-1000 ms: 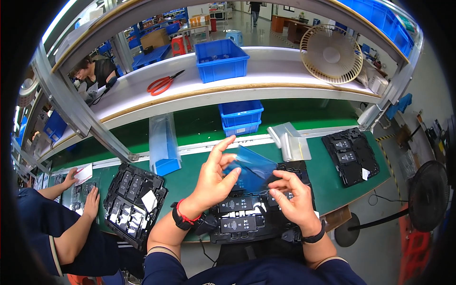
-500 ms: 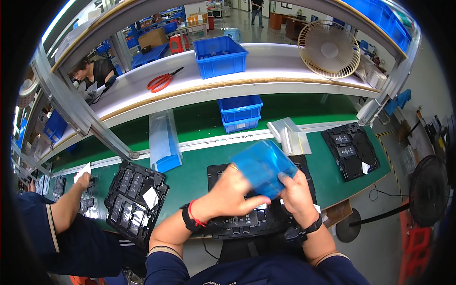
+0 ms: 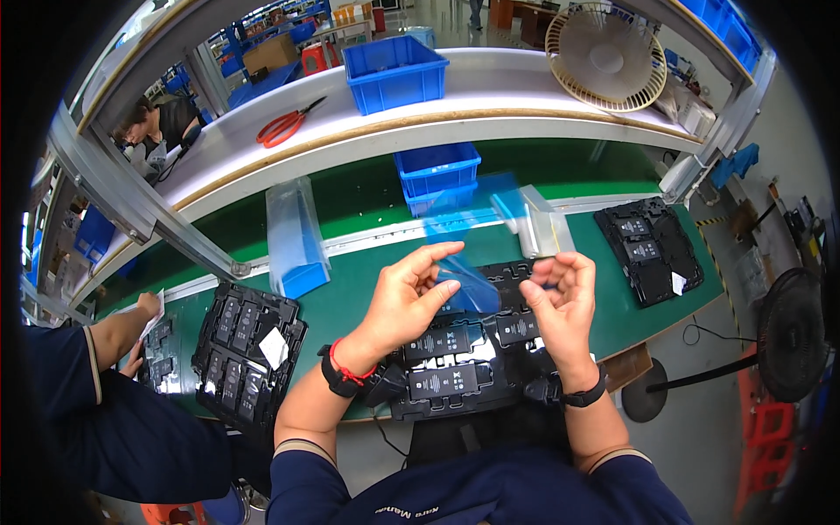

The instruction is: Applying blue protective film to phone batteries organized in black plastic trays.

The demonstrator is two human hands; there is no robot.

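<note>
My left hand (image 3: 409, 295) is curled round one edge of a sheet of clear blue film (image 3: 475, 290), above a black tray (image 3: 402, 408). The film is bent and partly blurred, stretching from the fingers toward the far side of the table. To its right, my right hand (image 3: 564, 306) is apart from the film, with fingers loosely curled, thumb away from them and nothing visible in it. Below the hands, the tray holds several flat black batteries (image 3: 443, 381) with white print. Part of the tray is hidden behind both hands.
Left and right stand more black trays (image 3: 249, 354) (image 3: 647, 254). A clear bag with blue sheets (image 3: 299, 241) and a stack of clear sheets (image 3: 544, 226) lie farther back. Blue bins (image 3: 437, 171), red-handled scissors (image 3: 284, 127) and a fan (image 3: 606, 57) are beyond. A co-worker's arm (image 3: 118, 332) is at left.
My right hand has let go of the blue film and moved right. The film has bent and swung outward from my left hand, uncovering more batteries. The view has tilted slightly down.
</note>
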